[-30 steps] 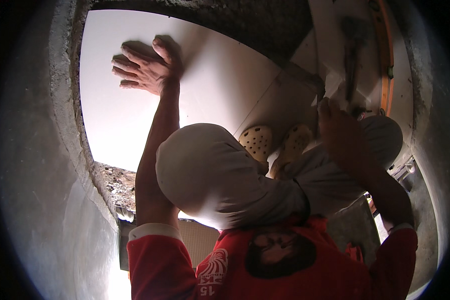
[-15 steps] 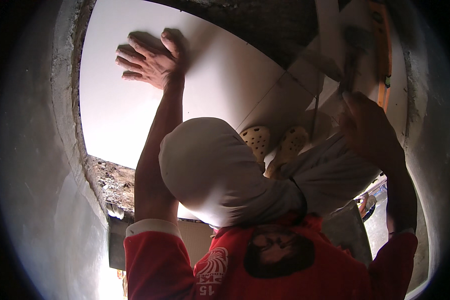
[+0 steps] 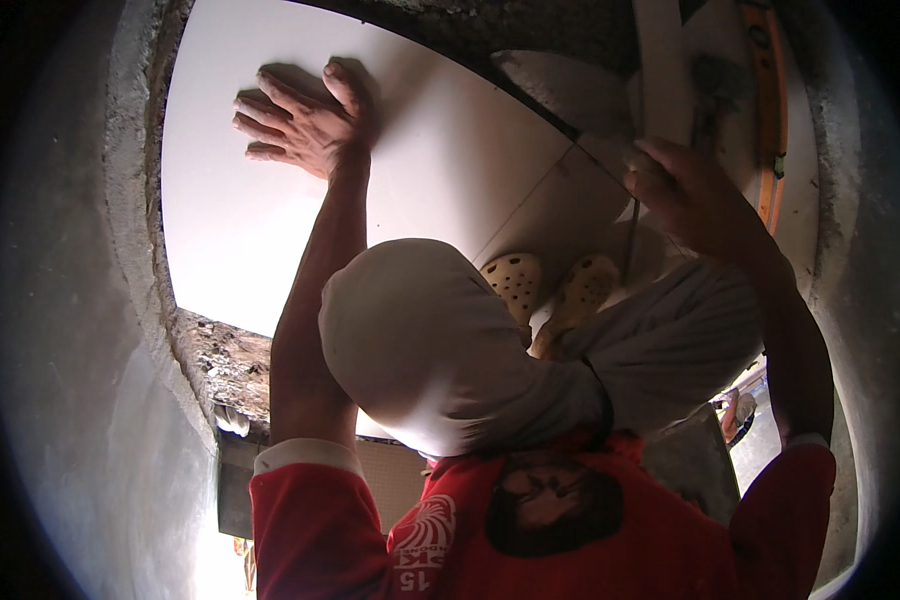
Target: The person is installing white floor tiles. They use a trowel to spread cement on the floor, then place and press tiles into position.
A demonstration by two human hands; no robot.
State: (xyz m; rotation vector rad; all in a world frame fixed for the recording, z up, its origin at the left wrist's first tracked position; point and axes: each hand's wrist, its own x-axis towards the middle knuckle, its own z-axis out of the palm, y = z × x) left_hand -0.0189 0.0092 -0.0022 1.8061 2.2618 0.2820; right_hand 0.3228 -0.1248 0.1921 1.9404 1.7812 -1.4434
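My left hand [image 3: 305,122] lies flat with its fingers spread on a large white floor tile [image 3: 440,150]. My right hand [image 3: 685,195] is closed around the handle end of a trowel, whose grey, blurred blade [image 3: 560,88] reaches left over the tile's far edge and the dark bed beyond. Its handle is mostly hidden in the fingers. A dark joint line divides the white tile from the shaded tiles by my feet.
An orange spirit level [image 3: 766,110] lies at the far right, beside a pale strip [image 3: 662,70]. Perforated yellow clogs [image 3: 515,280] are on my feet. A rough wall edge [image 3: 135,190] borders the left side, with rubble [image 3: 225,360] below. Another person [image 3: 738,415] shows behind, lower right.
My right hand has moved left and slightly farther away, swinging the trowel blade leftward over the dark bed. My left hand stays in place on the tile.
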